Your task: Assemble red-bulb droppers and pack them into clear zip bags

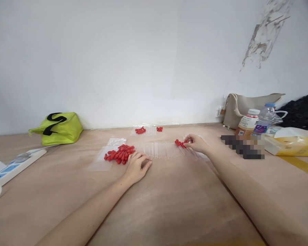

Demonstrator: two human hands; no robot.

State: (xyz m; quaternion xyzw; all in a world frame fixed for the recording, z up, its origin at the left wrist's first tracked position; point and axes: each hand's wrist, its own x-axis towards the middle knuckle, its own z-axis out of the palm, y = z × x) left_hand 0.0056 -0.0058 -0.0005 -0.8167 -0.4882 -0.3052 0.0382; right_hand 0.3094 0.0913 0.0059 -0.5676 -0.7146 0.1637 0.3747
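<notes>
A pile of red rubber dropper bulbs (120, 153) lies on a clear plastic bag (100, 165) left of centre. My left hand (138, 165) rests at the pile's right edge, its fingers slightly bent and the thumb apart; nothing shows in its grip. Thin clear glass tubes (156, 150) lie side by side in a row between my hands. At the row's right end, several red bulbs (179, 143) sit on tubes. There my right hand (196, 143) pinches a red bulb between thumb and fingers; the fingertips partly hide it.
Behind the row are two smaller groups of red bulbs (140, 130), one on a clear bag. A green bag (63, 128) and a power strip (17, 165) lie to the left. Bottles (247, 123), a tissue pack (290, 145) and a beige bag (231, 109) stand at right.
</notes>
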